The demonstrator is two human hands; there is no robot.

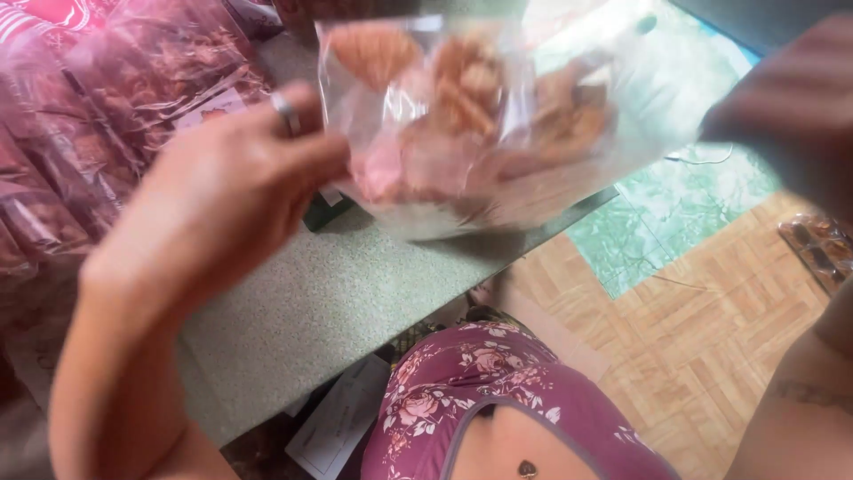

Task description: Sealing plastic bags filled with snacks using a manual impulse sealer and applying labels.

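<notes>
While the left hand (235, 191) pinches its near edge, a clear plastic bag (498, 124) of crisp brown snacks hangs between both hands above the speckled table (329, 302). Likely light, slippery, crushable; best held by edges. Blurred right hand (782, 116): grip unclear.

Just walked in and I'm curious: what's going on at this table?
A person holds up a clear plastic bag of brownish snack pieces above a speckled table. The left hand, a ring on one finger, grips the bag's left side; the right hand is blurred at its right edge. More filled bags are stacked to the left.
</notes>
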